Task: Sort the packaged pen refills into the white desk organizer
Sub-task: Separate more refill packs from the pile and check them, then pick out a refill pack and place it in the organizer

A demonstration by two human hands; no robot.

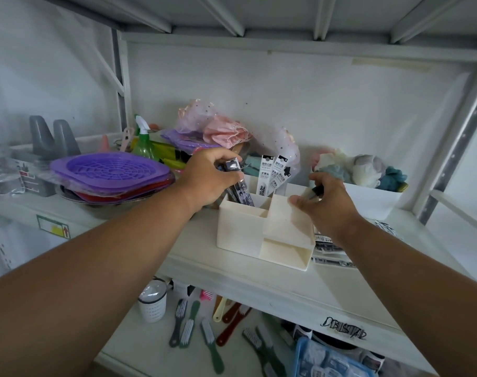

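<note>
My left grip [213,175] is curled round dark packaged pen refills [238,190], their lower ends inside the far-left compartment of the white plastic desk organizer [248,229] on the white shelf [259,281]. My right grip [323,200] pinches a small dark item I cannot identify at the organizer's right side. White refill packs [271,174] stand in a far compartment.

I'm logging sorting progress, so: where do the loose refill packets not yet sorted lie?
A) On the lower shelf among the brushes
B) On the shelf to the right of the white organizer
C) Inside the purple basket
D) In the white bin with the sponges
B: flat refill packets lie on the shelf just right of the white organizer, partly under the right forearm.
</note>
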